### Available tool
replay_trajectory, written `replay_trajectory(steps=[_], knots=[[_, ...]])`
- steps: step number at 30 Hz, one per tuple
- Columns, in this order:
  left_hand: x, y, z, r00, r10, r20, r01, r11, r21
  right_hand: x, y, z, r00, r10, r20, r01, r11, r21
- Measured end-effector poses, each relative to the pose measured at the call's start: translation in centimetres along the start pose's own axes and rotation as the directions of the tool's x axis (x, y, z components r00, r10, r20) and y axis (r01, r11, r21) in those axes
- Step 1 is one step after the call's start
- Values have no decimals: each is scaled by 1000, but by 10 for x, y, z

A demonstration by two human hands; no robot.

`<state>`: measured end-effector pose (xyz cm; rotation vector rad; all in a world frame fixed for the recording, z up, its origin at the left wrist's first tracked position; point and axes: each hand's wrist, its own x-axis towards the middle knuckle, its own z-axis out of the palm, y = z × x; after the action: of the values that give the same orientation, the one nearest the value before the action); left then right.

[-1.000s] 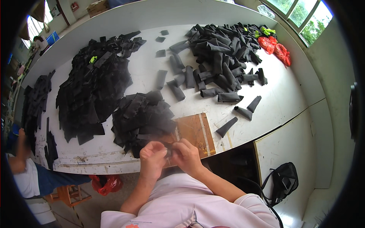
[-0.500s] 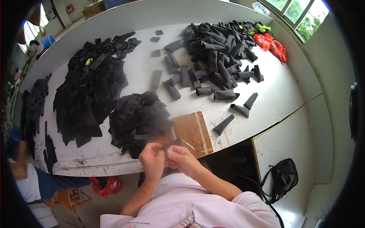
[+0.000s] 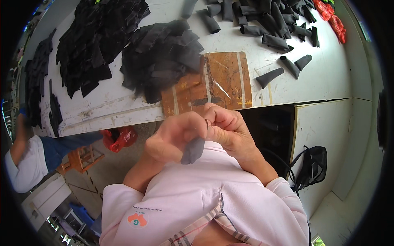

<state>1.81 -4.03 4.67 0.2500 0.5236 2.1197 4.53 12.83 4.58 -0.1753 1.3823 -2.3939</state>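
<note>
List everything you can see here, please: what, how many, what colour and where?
White worktable: one, across the upper half.
Flat black fabric pieces: too many to count, in heaps on the table's left and middle.
Rolled black fabric tubes: many, top right; three lie apart near the edge.
Brown wooden board: one, at the table's near edge.
Red mesh bundle: far top right.
Red plastic bag: one, on the floor under the table.
Black bag: one, on the floor at right.
Another person: white top, blue trousers, far left.
Small dark grey fabric piece: one, held between both hands.
Left hand, right hand: pinching it, pink sleeves.
</note>
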Motion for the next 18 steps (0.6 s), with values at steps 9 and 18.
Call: replay_trajectory(steps=[9,18], knots=[[21,-20,19,703,648,-293,33,382,924,16,3,-12,935,-312,-168,250,917,-312],[33,-5,25,687,601,-409,-323,756,569,28,-33,2,922,-341,-184,158,764,-625]])
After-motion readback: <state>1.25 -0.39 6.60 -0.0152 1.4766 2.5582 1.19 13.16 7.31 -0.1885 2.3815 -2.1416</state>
